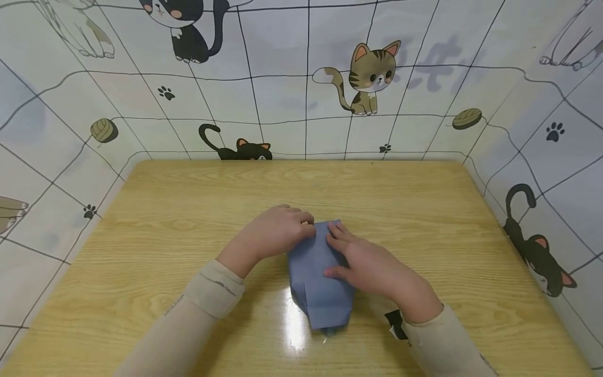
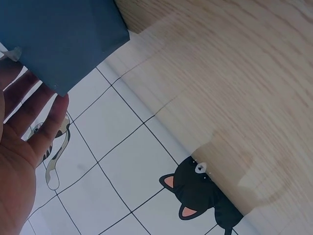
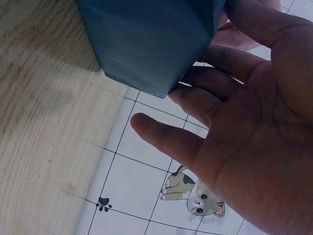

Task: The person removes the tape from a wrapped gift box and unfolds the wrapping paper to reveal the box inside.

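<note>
A blue paper-wrapped package [image 1: 325, 301] with folded flaps lies on the wooden table, its long side pointing away from me. My left hand [image 1: 278, 233] is at its far left edge, fingers bent and pinching at the paper. In the left wrist view a small translucent scrap [image 2: 14, 53] shows at the package's edge by those fingers. My right hand [image 1: 369, 264] rests on the right side of the package, with the fingers and thumb spread over its top. The right wrist view shows the package's smooth end [image 3: 146, 49] beside fairly straight fingers [image 3: 166, 139].
The wooden table [image 1: 165, 225] is bordered at the back and sides by a white sheet [image 1: 278, 99] printed with cats and grid lines. A translucent bit [image 1: 328, 331] pokes out at the package's near end. A black patch [image 1: 397, 324] sits by the right cuff.
</note>
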The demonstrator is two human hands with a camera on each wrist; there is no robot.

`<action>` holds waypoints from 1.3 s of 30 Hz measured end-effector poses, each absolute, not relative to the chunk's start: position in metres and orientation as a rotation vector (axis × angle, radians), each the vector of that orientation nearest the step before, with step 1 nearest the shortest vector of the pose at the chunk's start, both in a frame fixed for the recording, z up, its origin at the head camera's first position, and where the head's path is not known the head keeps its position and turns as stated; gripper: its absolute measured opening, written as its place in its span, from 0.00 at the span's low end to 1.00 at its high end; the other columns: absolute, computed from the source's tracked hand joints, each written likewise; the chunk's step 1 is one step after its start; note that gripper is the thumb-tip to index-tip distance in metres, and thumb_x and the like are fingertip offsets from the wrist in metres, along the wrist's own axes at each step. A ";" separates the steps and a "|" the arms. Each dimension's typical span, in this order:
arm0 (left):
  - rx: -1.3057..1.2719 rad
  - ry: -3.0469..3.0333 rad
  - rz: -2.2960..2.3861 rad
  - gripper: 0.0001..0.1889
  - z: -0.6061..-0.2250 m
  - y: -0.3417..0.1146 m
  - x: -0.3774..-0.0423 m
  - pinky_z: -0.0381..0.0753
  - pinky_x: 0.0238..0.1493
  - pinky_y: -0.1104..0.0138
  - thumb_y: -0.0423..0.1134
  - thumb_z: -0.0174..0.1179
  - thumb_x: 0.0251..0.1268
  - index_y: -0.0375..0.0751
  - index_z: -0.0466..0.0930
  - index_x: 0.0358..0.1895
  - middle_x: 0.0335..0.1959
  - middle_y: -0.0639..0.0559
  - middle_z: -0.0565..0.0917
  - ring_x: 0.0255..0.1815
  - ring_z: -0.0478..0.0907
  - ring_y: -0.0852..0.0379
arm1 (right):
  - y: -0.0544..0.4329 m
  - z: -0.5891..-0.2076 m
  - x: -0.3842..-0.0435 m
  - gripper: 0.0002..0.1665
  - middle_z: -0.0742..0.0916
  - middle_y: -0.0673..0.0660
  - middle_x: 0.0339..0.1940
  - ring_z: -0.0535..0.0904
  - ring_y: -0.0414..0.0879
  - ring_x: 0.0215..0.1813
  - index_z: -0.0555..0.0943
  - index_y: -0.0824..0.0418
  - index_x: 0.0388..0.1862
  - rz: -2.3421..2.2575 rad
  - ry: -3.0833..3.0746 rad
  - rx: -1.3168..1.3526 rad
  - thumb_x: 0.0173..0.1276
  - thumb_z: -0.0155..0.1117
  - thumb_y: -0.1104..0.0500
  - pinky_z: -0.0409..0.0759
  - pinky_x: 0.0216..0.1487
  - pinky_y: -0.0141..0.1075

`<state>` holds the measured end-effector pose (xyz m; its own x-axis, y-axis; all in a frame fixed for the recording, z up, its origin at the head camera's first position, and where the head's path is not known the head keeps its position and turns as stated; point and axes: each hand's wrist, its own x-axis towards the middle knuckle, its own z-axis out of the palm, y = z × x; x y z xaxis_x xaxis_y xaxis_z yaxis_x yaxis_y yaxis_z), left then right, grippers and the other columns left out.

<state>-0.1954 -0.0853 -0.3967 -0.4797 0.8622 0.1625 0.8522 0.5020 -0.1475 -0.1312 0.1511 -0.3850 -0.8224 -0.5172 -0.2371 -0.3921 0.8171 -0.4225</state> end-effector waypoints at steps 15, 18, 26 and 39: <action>-1.481 -2.715 -0.307 0.04 -0.396 -0.086 -0.203 0.88 0.53 0.61 0.39 0.66 0.76 0.49 0.90 0.45 0.51 0.54 0.89 0.47 0.88 0.57 | 0.153 -0.386 -0.130 0.48 0.58 0.65 0.89 0.53 0.62 0.89 0.64 0.68 0.83 -0.528 2.666 -0.696 0.76 0.69 0.44 0.70 0.79 0.60; -1.441 -2.738 -0.104 0.04 -0.393 -0.080 -0.199 0.88 0.53 0.57 0.39 0.64 0.78 0.50 0.87 0.49 0.54 0.53 0.86 0.50 0.86 0.54 | 0.153 -0.385 -0.129 0.48 0.58 0.66 0.88 0.52 0.62 0.89 0.64 0.68 0.83 -0.536 2.662 -0.709 0.76 0.70 0.44 0.69 0.80 0.60; -1.412 -2.771 0.358 0.17 -0.390 -0.063 -0.193 0.88 0.54 0.53 0.38 0.54 0.85 0.42 0.75 0.70 0.68 0.48 0.76 0.61 0.81 0.50 | 0.154 -0.386 -0.130 0.48 0.59 0.67 0.88 0.52 0.64 0.89 0.64 0.71 0.82 -0.563 2.669 -0.738 0.76 0.70 0.46 0.67 0.81 0.60; -1.324 -2.922 0.101 0.07 -0.405 -0.056 -0.211 0.85 0.36 0.60 0.35 0.53 0.81 0.42 0.76 0.55 0.51 0.49 0.75 0.40 0.78 0.55 | 0.153 -0.386 -0.130 0.48 0.59 0.67 0.88 0.53 0.63 0.89 0.64 0.69 0.83 -0.557 2.651 -0.737 0.77 0.68 0.44 0.68 0.81 0.59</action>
<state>-0.2107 -0.0557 -0.4052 -0.6579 0.7480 -0.0877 0.7522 0.6582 -0.0294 -0.1302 0.1534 -0.3859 -0.8105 -0.5474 -0.2084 -0.4172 0.7893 -0.4506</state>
